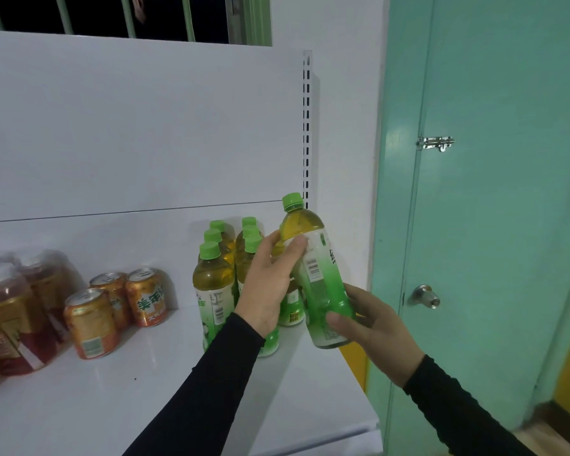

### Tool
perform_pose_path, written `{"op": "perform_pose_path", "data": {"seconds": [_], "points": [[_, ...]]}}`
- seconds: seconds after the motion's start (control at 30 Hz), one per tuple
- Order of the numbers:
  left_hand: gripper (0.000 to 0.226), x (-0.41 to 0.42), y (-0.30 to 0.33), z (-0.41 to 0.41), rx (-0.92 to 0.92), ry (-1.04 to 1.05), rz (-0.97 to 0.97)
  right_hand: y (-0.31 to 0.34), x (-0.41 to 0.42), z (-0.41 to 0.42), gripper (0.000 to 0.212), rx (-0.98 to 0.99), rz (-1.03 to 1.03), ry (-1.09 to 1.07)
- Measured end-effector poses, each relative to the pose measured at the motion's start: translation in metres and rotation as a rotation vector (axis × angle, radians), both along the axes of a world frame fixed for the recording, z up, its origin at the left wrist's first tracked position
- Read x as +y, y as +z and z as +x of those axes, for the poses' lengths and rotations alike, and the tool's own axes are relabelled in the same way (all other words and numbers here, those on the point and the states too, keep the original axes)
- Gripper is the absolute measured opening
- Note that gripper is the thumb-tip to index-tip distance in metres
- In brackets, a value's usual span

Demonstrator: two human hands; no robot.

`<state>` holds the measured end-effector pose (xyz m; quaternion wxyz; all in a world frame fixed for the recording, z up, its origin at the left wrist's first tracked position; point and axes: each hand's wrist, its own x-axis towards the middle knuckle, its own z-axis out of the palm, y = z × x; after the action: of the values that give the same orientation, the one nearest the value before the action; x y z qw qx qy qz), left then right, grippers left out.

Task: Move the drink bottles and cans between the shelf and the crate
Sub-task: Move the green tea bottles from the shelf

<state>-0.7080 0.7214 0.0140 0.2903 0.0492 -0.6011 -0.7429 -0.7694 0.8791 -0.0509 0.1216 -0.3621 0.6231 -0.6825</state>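
Note:
A green-capped tea bottle [313,268] is held tilted above the right end of the white shelf [145,390]. My left hand [270,284] grips its upper part, thumb across the label. My right hand [372,330] holds its lower end from below. Behind my left hand stand several more green tea bottles [214,281] in two rows on the shelf. Three orange cans [91,324] stand to their left. The crate is out of view.
Shrink-wrapped packs of red drink bottles [10,311] sit at the shelf's far left. A slotted upright [306,126] marks the shelf's right end. A green door [491,192] with a bolt and a knob [425,296] stands close on the right.

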Motion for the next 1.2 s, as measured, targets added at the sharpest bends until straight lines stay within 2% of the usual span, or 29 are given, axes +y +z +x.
{"op": "perform_pose_path", "data": {"seconds": [0.13,0.2,0.27,0.33,0.4,0.47,0.57,0.73,0.8,0.9,0.97,1.07,1.1,1.2], "points": [[0.044,-0.001,0.000,0.002,-0.039,-0.103,0.080,0.001,0.000,0.000,0.048,-0.221,-0.093,0.156],[0.041,-0.002,0.000,0.002,-0.031,-0.104,0.091,0.001,0.000,0.001,0.049,-0.258,-0.077,0.165],[0.033,-0.002,-0.001,0.002,-0.006,-0.087,0.106,0.003,0.000,0.003,0.053,-0.186,-0.027,0.159],[0.028,0.000,-0.001,0.001,0.016,-0.059,0.107,0.007,-0.001,0.006,0.055,0.040,0.083,0.084],[0.030,0.002,-0.001,-0.001,0.040,-0.018,0.085,0.012,-0.003,0.010,0.048,0.197,0.156,-0.035],[0.033,0.004,0.000,-0.002,0.066,0.018,0.052,0.014,-0.006,0.011,0.045,0.215,0.115,-0.106],[0.034,0.003,0.001,-0.003,0.063,0.030,0.021,0.011,-0.006,0.007,0.045,0.120,0.029,-0.099],[0.034,-0.005,0.002,0.001,-0.003,-0.080,0.052,0.010,0.000,0.001,0.051,-0.115,-0.144,0.073],[0.035,-0.004,0.001,0.002,-0.029,-0.136,0.092,0.009,0.000,0.000,0.048,-0.233,-0.169,0.135],[0.036,-0.003,-0.001,0.002,-0.022,-0.133,0.093,0.006,-0.001,0.001,0.049,-0.298,-0.152,0.148],[0.034,-0.002,-0.001,0.001,-0.009,-0.107,0.082,0.007,-0.002,0.003,0.048,-0.207,-0.091,0.108],[0.026,0.001,-0.001,0.000,0.020,-0.060,0.057,0.013,-0.002,0.008,0.046,0.152,0.135,-0.036],[0.026,0.002,-0.001,-0.001,0.034,-0.040,0.041,0.014,-0.003,0.009,0.042,0.217,0.181,-0.082],[0.030,0.005,0.000,-0.002,0.047,-0.011,-0.015,0.014,-0.006,0.011,0.040,0.202,0.132,-0.139]]}}
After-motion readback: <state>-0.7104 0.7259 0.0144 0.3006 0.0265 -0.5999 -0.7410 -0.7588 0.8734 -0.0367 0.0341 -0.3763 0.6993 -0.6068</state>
